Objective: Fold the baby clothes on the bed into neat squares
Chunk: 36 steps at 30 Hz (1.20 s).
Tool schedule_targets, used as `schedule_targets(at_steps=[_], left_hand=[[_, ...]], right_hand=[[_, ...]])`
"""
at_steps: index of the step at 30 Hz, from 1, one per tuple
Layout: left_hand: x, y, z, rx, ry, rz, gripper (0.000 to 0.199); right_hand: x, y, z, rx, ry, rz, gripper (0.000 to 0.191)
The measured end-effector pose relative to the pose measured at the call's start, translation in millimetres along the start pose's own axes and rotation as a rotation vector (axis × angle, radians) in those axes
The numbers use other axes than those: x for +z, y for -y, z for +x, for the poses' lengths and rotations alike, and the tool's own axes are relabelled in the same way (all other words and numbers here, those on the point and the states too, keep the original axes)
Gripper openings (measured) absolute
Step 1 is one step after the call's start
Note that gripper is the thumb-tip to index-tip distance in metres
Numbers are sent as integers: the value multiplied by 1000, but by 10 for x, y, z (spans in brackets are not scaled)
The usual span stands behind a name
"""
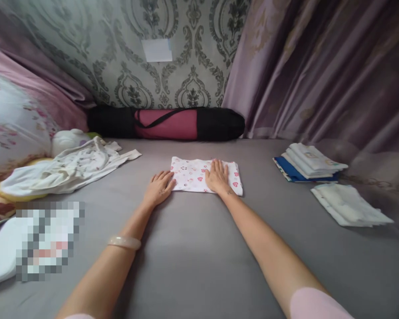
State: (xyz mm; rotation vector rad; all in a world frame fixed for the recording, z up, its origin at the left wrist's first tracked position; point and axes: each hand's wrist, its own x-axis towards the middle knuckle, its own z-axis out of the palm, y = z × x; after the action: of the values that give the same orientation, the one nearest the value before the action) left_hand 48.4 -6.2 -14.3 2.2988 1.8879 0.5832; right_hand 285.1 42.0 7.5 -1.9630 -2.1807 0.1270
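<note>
A white cloth with red and pink prints lies folded into a flat rectangle on the grey sheet. At its left edge, my left hand rests flat, its fingertips touching the cloth and its fingers stretched out. My right hand lies palm down on the right half of the cloth, fingers extended. Neither hand grips anything.
Folded white cloths on a blue one and a pale folded stack lie at right. Crumpled white clothing and a white object are at left. A black and red bag lies along the wall.
</note>
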Motion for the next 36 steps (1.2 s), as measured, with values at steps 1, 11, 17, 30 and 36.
schedule_targets(at_steps=[1, 11, 17, 30, 36], left_hand=[[2, 4, 2, -2, 0, 5, 48], [-5, 1, 14, -9, 21, 15, 48], [-6, -3, 8, -8, 7, -1, 48], [-38, -236, 128, -412, 46, 76, 49], [-48, -519, 131, -530, -5, 28, 44]], right_hand=[[-5, -69, 9, 15, 26, -4, 65], [-62, -593, -91, 172, -25, -18, 63], [-160, -736, -78, 210, -53, 107, 54], [-519, -911, -335, 532, 154, 196, 46], [-457, -737, -395, 485, -17, 223, 42]])
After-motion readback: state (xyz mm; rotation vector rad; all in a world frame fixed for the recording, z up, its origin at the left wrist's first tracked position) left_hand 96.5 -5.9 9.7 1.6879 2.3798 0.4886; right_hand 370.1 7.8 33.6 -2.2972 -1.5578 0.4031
